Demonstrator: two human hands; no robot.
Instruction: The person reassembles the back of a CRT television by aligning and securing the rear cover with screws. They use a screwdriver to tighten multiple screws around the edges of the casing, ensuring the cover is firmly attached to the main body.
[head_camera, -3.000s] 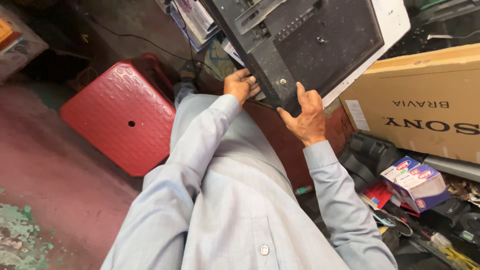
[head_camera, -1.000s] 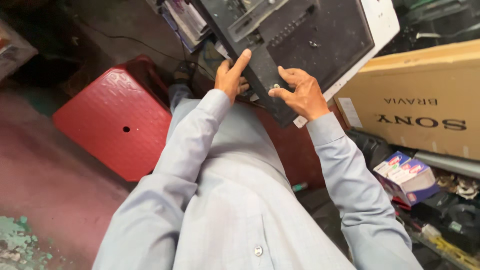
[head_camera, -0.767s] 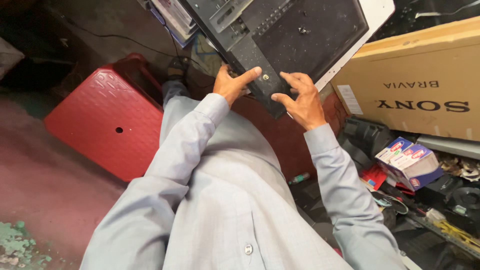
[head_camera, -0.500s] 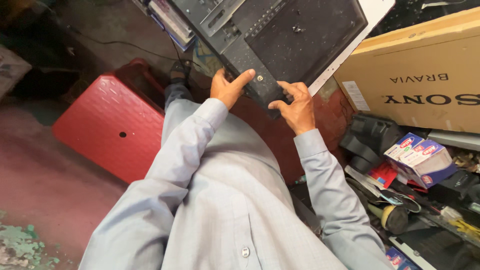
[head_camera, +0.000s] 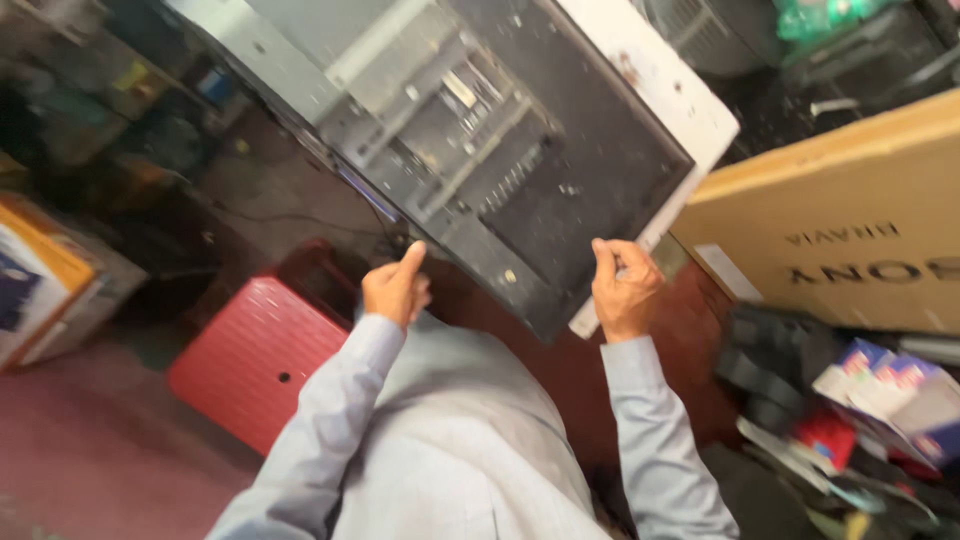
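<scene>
Two hands are raised in front of the person's chest, both arms in pale grey sleeves (head_camera: 330, 420) bent at the elbow and reaching up and forward. Left hand (head_camera: 396, 290) is loosely curled with the thumb sticking up; its tip sits at or just under the lower left edge of the panel (head_camera: 520, 150), and the blur hides whether it truly touches. Nothing is pinched in that hand. Right hand (head_camera: 624, 290) is up at the panel's lower right corner, fingers bent and pressed against the edge where the dark back meets the white frame (head_camera: 650, 70); it seems to steady that corner, though whether the fingers wrap round it cannot be told.

Seen from behind, the panel is a big flat screen: dark grey back, with a lighter metal bracket section at the upper left. It hangs tilted above the hands, its long axis running from upper left down to lower right, the near corner pointing down toward the person between the two hands.

Below the left hand stands a red stool (head_camera: 260, 355) on the reddish floor. To the right leans a long cardboard box (head_camera: 840, 230), with small coloured boxes (head_camera: 890, 385) beneath it.
</scene>
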